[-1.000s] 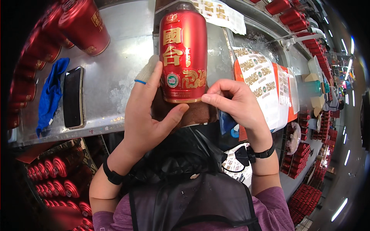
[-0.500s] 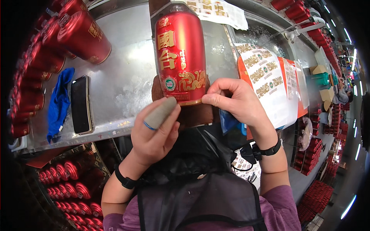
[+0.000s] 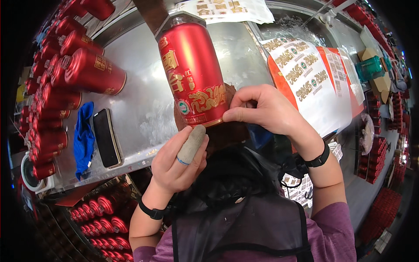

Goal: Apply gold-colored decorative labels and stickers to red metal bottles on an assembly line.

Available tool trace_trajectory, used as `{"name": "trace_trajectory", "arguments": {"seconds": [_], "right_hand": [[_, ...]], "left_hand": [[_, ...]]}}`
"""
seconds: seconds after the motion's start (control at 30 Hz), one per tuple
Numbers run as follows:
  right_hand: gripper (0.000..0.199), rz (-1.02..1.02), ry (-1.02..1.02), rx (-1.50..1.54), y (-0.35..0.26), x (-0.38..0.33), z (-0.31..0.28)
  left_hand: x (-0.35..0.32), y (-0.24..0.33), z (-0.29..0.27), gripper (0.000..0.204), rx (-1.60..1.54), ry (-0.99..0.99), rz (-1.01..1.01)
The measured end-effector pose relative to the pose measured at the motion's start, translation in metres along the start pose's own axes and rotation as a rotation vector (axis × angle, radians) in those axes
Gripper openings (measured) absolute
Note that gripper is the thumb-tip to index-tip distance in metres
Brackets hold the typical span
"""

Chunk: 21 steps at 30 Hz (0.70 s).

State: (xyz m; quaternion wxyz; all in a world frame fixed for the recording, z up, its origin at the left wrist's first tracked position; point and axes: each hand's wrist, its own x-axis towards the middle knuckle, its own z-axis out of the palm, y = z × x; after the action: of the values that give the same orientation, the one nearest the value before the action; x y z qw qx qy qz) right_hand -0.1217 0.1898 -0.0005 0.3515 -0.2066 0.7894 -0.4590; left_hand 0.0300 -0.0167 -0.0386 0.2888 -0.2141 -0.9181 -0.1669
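- The bottle (image 3: 196,65) looked smooth and glossy.
- The worktop (image 3: 135,100) was scuffed, shiny metal.
- The finger cover (image 3: 192,145) looked matt and rough.
- The rag (image 3: 84,142) at left was matt cloth.
- The printed sheet (image 3: 325,105) at right looked like paper.

This is a factory workshop. Identical red bottles (image 3: 94,72) stand on a metal workbench (image 3: 136,98) with sheets of gold decals (image 3: 300,65). More bottles line up below

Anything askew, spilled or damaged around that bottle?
No obvious damage on the red bottle's visible side. Slightly odd: a phone and crumpled blue cloth lie loose to its left. Pale blotches mark the metal table; whether residue or wear, I can't tell.
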Motion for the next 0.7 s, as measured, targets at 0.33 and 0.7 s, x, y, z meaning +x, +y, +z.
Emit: {"name": "trace_trajectory", "arguments": {"seconds": [0.33, 0.7], "right_hand": [[0.023, -0.177, -0.017, 0.000, 0.011, 0.002, 0.003], [0.016, -0.213, 0.020, -0.024, 0.004, -0.010, -0.006]], "left_hand": [[0.035, 0.010, 0.009, 0.052, 0.067, -0.008, -0.108], [0.029, 0.000, 0.009, 0.087, -0.140, 0.009, -0.455]]}}
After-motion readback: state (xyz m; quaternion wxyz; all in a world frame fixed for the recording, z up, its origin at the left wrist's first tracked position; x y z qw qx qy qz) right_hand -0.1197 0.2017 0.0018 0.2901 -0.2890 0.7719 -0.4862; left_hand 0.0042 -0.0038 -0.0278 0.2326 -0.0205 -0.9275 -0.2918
